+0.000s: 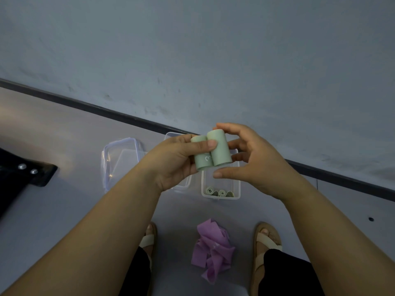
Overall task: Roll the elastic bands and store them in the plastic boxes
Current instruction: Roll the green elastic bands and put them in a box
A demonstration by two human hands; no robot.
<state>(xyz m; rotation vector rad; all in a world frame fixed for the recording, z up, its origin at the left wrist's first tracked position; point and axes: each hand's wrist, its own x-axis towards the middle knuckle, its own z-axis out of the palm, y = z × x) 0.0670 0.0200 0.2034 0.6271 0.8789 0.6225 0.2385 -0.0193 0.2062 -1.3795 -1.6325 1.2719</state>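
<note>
Two rolled pale-green elastic bands (211,151) stand side by side in the air above the floor. My left hand (177,161) grips the left roll, thumb pressed across its front. My right hand (254,159) cups the right roll, fingertips on its top and side, thumb just below it. Under the hands sits an open clear plastic box (236,190) with rolled green bands (219,192) inside at its near end. A loose heap of purple elastic bands (211,251) lies on the floor between my feet.
A clear lid with blue clips (119,161) lies left of the box, and a second clear container (171,136) is partly hidden behind my left hand. A dark object with rivets (23,174) is at far left. A dark skirting strip (106,111) runs along the wall.
</note>
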